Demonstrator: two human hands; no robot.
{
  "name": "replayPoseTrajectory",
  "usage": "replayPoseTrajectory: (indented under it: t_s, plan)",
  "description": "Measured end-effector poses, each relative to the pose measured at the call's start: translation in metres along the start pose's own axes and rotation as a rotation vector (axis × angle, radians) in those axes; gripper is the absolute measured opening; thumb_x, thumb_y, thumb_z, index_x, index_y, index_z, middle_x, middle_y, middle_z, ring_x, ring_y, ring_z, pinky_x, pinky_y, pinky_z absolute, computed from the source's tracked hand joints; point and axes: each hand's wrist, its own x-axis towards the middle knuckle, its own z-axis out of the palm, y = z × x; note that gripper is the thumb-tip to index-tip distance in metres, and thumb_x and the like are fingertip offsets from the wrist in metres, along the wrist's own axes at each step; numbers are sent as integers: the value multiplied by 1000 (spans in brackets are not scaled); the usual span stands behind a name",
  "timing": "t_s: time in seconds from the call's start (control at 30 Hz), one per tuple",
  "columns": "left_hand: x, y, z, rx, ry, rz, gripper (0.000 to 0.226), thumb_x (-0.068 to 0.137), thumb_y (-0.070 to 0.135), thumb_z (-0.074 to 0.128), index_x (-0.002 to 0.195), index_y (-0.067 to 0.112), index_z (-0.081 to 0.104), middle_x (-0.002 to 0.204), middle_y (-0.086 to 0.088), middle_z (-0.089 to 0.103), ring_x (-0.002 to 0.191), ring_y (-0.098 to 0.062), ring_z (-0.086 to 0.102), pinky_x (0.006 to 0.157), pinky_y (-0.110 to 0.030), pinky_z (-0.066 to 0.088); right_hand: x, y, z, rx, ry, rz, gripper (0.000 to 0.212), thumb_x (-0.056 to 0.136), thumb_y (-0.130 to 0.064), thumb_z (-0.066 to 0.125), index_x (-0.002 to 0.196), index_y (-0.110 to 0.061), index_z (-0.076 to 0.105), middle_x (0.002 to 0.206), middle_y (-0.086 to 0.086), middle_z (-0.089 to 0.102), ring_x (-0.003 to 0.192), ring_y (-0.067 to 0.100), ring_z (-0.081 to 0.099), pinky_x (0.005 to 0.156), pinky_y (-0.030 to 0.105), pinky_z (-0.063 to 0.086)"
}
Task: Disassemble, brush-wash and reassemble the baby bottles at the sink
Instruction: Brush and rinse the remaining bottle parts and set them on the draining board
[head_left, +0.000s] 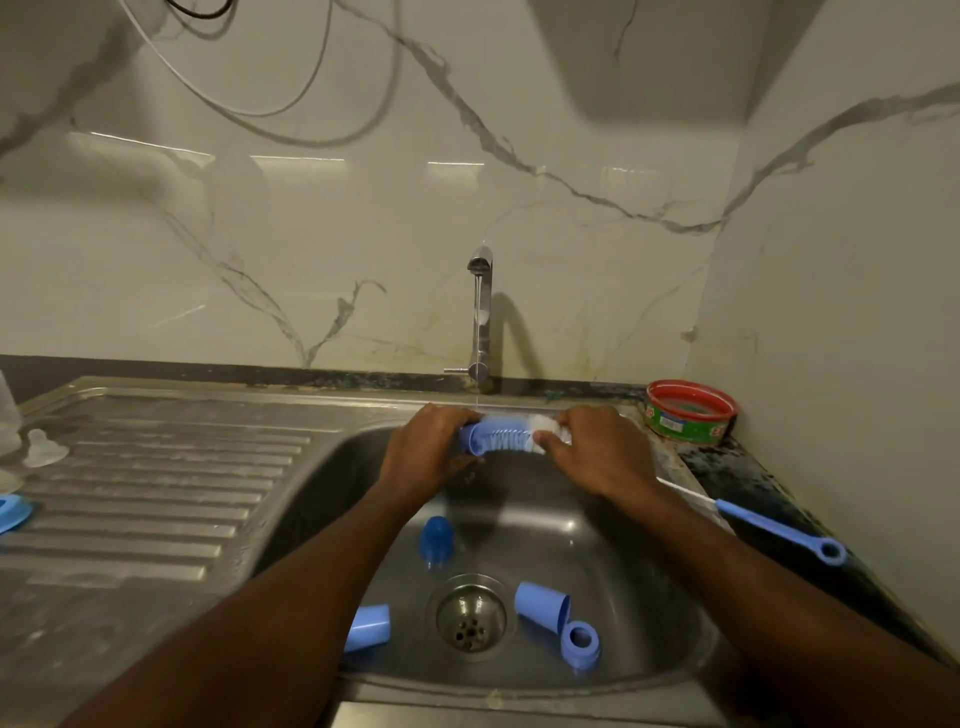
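Our left hand (426, 447) grips a blue plastic cap (470, 439). Our right hand (592, 447) grips the blue-and-white bristled bottle brush (506, 434) under the thin tap stream (476, 338).

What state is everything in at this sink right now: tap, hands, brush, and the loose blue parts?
Tap: running, thin stream.
Left hand: grips the blue cap.
Right hand: grips the bottle brush, bristles at the cap's mouth.
Dark blue cap: upright in the sink.
Two light blue caps: on their sides.
Blue ring: loose near the drain.
Thin brush: lying unused on the counter.
Red tub: open.
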Motion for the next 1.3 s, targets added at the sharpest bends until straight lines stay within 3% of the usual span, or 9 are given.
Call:
replayPoseTrajectory:
  t_s: [0.1, 0.23, 0.4, 0.5, 0.63, 0.83, 1.03, 1.2, 1.3]
  plan:
    - [1, 4, 1, 78, 1, 25, 47, 84, 47, 77, 125, 28, 65, 117, 4, 69, 108, -13, 57, 88, -28, 46, -5, 7, 9, -62, -76, 96, 41, 95, -56, 57, 117, -23, 68, 109, 3, 70, 97, 22, 64, 83, 36, 52]
    - [-3, -4, 1, 164, 4, -14, 42, 84, 52, 75, 120, 34, 63, 114, 8, 68, 107, -12, 54, 84, -27, 44, 1, -2, 9, -47, -274, -67, 41, 95, -53, 59, 121, -22, 66, 111, 3, 68, 92, 18, 61, 82, 33, 52]
    - [1, -6, -2, 100, 52, -77, 52, 79, 55, 79, 125, 35, 65, 115, 6, 69, 108, -13, 55, 84, -30, 47, 2, -3, 5, 22, -14, 17, 37, 97, -52, 57, 114, -22, 70, 110, 5, 71, 98, 24, 65, 84, 38, 53]
    - [4, 2, 1, 99, 45, -57, 49, 80, 55, 78, 123, 36, 64, 114, 9, 70, 106, -11, 55, 83, -30, 48, 0, 6, 15, -51, -109, 95, 41, 97, -55, 55, 115, -20, 68, 107, 5, 70, 90, 22, 63, 78, 36, 52]
    - [6, 9, 5, 46, 161, -90, 41, 81, 42, 81, 118, 31, 67, 111, 7, 70, 105, -13, 59, 86, -33, 53, 7, -9, 7, -13, -185, -46, 37, 96, -49, 57, 110, -16, 69, 105, 7, 69, 83, 20, 58, 70, 32, 46]
    - [6, 7, 5, 31, 119, -60, 44, 79, 50, 81, 116, 30, 68, 110, 7, 70, 104, -11, 58, 80, -25, 46, 2, 5, 9, 47, 33, 67, 38, 98, -54, 53, 110, -22, 71, 106, 5, 72, 95, 24, 66, 78, 35, 51]
    - [6, 8, 1, 73, 150, -25, 41, 83, 40, 80, 118, 25, 66, 115, 3, 68, 108, -14, 55, 81, -23, 39, 7, -1, 12, -9, -180, -75, 38, 97, -50, 55, 110, -18, 68, 107, 7, 70, 93, 23, 63, 77, 35, 50]
    - [5, -2, -4, -102, 40, -5, 42, 84, 33, 80, 121, 20, 66, 115, 0, 69, 105, -13, 62, 89, -28, 49, 2, -1, 10, 10, 66, -34, 39, 97, -57, 53, 108, -25, 71, 100, 0, 72, 88, 18, 65, 79, 38, 55]
    - [6, 2, -2, -132, 11, -9, 43, 84, 34, 80, 122, 22, 64, 116, 3, 69, 104, -9, 62, 90, -25, 50, -2, 7, 17, -75, 3, 32, 39, 99, -57, 50, 105, -24, 70, 98, 2, 71, 87, 20, 64, 80, 40, 55]
